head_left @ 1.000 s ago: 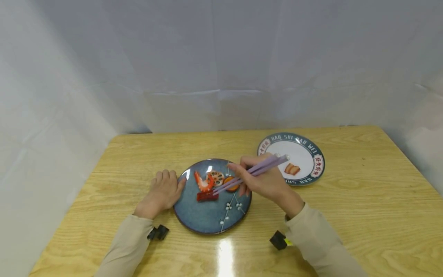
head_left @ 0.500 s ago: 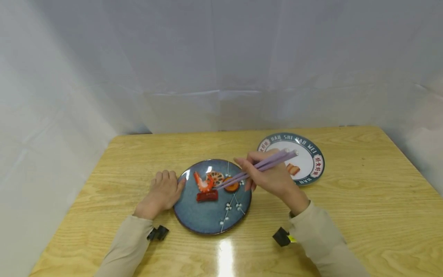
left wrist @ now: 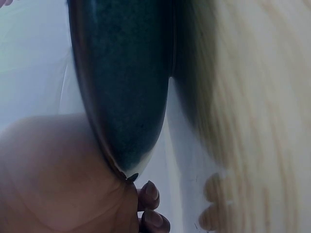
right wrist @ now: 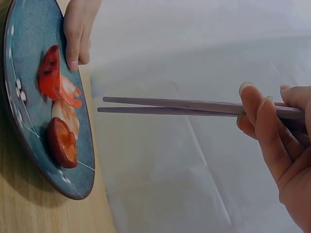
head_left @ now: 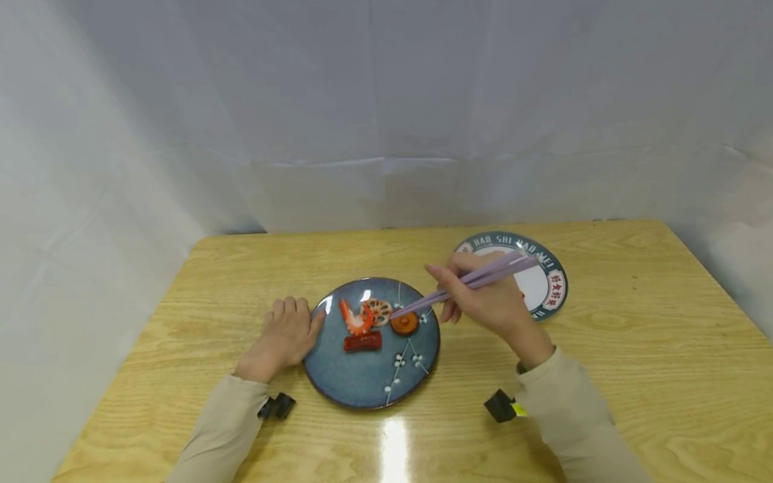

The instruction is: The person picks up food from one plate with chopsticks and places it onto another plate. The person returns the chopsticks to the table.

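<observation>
My left hand [head_left: 280, 339] holds the left rim of the blue round plate [head_left: 344, 382], its thumb lying over the edge. Purple chopsticks [head_left: 477, 278] are gripped in my right hand [head_left: 492, 302], to the plate's right. In the right wrist view, their tips stand slightly apart, with nothing between them, clear of the food. On the plate lie a shrimp [head_left: 356, 318], a lotus root slice [head_left: 379, 310], a dark red strip [head_left: 362, 341] and a brown-orange mushroom cap [head_left: 404, 324]. The head view shows the chopstick tips overlapping the area between lotus slice and mushroom.
A white oval plate with a green lettered rim [head_left: 552, 288] sits at the back right, partly covered by my right hand. Both plates rest on a wooden table [head_left: 634, 349]. A pale sheet [head_left: 423, 134] hangs behind it.
My right hand has moved right and slightly away, carrying the chopsticks; their tips have left the dark red strip. It now hides most of the meat slice on the oval plate. My left hand stays put.
</observation>
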Demonstrator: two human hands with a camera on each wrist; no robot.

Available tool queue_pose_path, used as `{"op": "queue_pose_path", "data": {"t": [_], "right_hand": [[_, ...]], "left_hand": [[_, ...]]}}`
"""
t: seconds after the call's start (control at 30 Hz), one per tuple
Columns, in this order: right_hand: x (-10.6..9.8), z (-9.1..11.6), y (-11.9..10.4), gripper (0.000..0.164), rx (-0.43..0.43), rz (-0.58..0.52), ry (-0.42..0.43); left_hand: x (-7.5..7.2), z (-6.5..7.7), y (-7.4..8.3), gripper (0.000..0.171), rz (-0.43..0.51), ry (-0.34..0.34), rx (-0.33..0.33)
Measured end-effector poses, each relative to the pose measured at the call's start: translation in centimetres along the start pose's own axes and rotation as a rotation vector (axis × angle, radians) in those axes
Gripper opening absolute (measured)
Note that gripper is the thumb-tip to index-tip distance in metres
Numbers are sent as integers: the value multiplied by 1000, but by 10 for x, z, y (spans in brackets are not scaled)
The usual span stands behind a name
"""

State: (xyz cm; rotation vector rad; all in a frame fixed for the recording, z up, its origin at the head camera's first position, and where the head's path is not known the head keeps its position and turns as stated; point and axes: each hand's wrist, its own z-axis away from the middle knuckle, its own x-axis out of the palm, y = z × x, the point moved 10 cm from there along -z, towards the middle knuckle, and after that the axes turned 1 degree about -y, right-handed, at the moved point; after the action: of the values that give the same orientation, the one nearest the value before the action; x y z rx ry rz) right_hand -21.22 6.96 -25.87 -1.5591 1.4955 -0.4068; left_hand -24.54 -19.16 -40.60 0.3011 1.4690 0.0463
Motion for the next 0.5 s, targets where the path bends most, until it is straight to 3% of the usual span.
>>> {"op": "queue_pose_path", "data": {"t": [0.5], "right_hand": [[-16,0,1,30,6,41,34]], "left_hand": [[1,-1,-1,38,-18,-21,-13]]}}
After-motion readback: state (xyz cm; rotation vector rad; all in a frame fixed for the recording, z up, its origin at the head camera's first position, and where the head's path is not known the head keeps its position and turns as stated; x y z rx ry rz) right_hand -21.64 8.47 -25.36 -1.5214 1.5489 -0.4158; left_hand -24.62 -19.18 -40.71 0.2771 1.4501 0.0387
